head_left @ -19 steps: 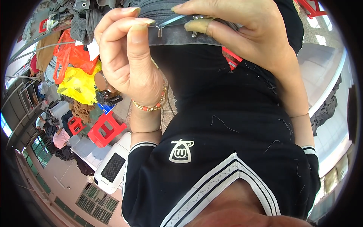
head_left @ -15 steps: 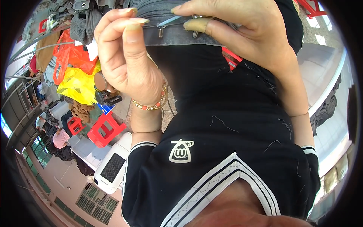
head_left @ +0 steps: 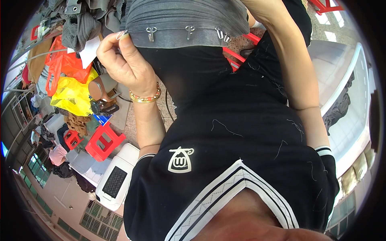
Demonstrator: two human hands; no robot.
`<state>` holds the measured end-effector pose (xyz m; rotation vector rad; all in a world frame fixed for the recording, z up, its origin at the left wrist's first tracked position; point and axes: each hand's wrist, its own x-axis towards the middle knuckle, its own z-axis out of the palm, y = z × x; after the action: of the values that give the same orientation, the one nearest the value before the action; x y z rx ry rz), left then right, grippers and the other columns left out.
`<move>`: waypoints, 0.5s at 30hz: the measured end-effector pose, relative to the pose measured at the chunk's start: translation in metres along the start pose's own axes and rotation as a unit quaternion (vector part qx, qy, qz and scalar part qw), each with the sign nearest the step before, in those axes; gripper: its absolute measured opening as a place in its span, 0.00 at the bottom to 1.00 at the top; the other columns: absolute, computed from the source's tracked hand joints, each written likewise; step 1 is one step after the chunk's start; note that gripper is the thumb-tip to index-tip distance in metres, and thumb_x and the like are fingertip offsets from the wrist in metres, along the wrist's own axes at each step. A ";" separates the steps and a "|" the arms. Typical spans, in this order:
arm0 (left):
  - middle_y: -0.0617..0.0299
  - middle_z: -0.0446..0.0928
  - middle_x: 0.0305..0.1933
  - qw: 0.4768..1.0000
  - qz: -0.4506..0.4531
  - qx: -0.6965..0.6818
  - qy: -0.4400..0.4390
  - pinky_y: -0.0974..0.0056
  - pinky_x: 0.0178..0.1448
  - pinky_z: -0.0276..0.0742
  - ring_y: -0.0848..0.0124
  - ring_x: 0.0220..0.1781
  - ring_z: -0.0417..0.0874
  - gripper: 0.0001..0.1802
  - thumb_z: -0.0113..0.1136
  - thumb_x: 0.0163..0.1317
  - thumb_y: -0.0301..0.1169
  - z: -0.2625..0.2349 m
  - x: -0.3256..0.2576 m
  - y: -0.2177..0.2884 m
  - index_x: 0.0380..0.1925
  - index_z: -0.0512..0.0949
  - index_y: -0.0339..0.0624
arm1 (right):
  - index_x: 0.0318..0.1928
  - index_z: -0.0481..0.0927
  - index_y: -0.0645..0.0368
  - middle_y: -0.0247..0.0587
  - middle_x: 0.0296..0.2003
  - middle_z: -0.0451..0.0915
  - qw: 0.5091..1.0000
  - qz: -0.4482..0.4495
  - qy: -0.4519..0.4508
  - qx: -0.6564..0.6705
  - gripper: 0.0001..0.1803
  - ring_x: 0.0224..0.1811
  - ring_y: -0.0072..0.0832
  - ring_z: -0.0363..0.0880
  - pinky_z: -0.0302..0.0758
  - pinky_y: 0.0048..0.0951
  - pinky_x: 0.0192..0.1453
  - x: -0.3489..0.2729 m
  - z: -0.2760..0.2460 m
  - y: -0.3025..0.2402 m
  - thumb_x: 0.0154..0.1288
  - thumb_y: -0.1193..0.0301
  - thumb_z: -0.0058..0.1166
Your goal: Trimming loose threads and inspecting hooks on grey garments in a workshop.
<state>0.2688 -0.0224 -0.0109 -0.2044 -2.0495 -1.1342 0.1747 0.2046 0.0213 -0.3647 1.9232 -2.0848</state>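
Observation:
Grey pleated fabric (head_left: 181,15) lies across my lap at the top, with a smooth sheer band (head_left: 169,40) along its near edge. Several small silver wire hooks, among them a middle hook (head_left: 189,32), are set in a row on that band. My left hand (head_left: 130,66), with a beaded bracelet at the wrist, is closed in a pinch at the band's left end. Whatever lies between its fingertips is too small to make out. My right hand (head_left: 261,5) reaches past the fabric's right side, and its fingers are cut off by the upper edge.
More grey garments (head_left: 80,24) are heaped at the upper left. Below them are an orange plastic bag (head_left: 66,64), a yellow bag (head_left: 72,96) and a red stool (head_left: 105,141). A white box (head_left: 118,176) stands lower down. At right is a large white tub (head_left: 350,96) near dark cloth.
My right hand has moved up and away from the band, and the pale blue strip at its fingers is out of sight. My left hand has shifted left, uncovering more hooks.

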 end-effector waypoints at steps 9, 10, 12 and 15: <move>0.65 0.73 0.37 0.997 -0.050 0.045 0.037 0.76 0.41 0.67 0.80 0.36 0.70 0.06 0.55 0.71 0.27 -0.030 -0.012 -0.030 0.41 0.72 0.36 | 0.32 0.85 0.62 0.22 0.22 0.77 0.987 -0.139 -0.024 -0.075 0.07 0.24 0.09 0.68 0.66 0.16 0.29 0.036 0.033 -0.027 0.60 0.71 0.65; 0.65 0.73 0.37 0.995 -0.061 0.064 0.035 0.75 0.42 0.68 0.80 0.36 0.70 0.06 0.55 0.71 0.27 -0.033 -0.013 -0.033 0.41 0.72 0.35 | 0.31 0.84 0.63 0.23 0.21 0.76 0.989 -0.119 -0.037 -0.084 0.07 0.24 0.09 0.68 0.66 0.17 0.29 0.040 0.038 -0.030 0.60 0.71 0.64; 0.64 0.74 0.38 0.992 -0.092 0.087 0.009 0.73 0.44 0.70 0.78 0.37 0.72 0.07 0.57 0.70 0.28 -0.039 -0.016 -0.043 0.40 0.74 0.34 | 0.30 0.84 0.64 0.24 0.21 0.76 0.983 -0.135 -0.064 -0.102 0.07 0.24 0.10 0.68 0.66 0.17 0.29 0.047 0.044 -0.027 0.60 0.72 0.64; 0.64 0.75 0.39 0.983 -0.088 0.143 -0.075 0.72 0.47 0.70 0.75 0.41 0.74 0.05 0.60 0.66 0.26 -0.038 -0.008 -0.033 0.38 0.78 0.36 | 0.30 0.83 0.64 0.24 0.21 0.76 0.985 -0.113 -0.079 -0.108 0.07 0.24 0.11 0.69 0.67 0.18 0.29 0.051 0.048 -0.022 0.59 0.72 0.63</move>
<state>0.2801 -0.0696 -0.0263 0.0353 -2.3756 -0.9342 0.1439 0.1429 0.0472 -0.8054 2.0991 -1.9104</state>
